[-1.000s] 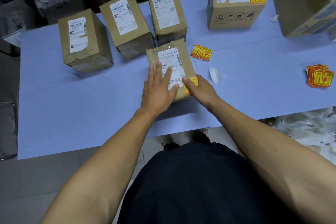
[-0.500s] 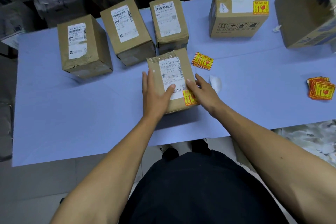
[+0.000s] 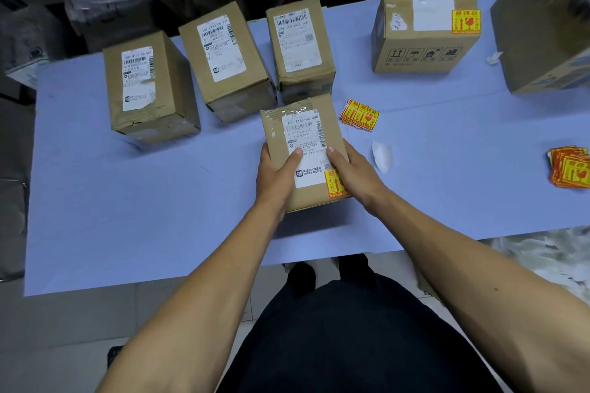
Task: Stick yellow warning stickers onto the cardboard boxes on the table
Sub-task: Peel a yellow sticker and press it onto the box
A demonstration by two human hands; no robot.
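Nearest the person, on the blue desk (image 3: 134,207), a small cardboard box (image 3: 305,153) sits between both hands. The left hand (image 3: 276,174) grips its left side, thumb curled over the white shipping label (image 3: 305,147). The right hand (image 3: 352,169) grips the right side, thumb on top by the label's edge, its palm partly covering the yellow warning sticker (image 3: 333,183) stuck at the box's near right corner. The box is sealed; nothing of its contents shows.

A second ago the left hand lay flat on top of the box and the right fingers pressed on the sticker; now both hands clasp the sides.

Just right of the box lies a white backing scrap (image 3: 382,156), and beyond it a loose pile of stickers (image 3: 360,114). A second pile of stickers (image 3: 570,166) lies near the desk's right edge, well apart.

Farther back stand three sealed boxes without stickers: the left box (image 3: 148,86), the middle box (image 3: 225,60) and the right box (image 3: 301,48), the last touching or nearly touching the held one. Farther right, a wider box (image 3: 424,32) carries a yellow sticker on its top corner (image 3: 466,22), and a large box (image 3: 542,19) is cut off by the frame.
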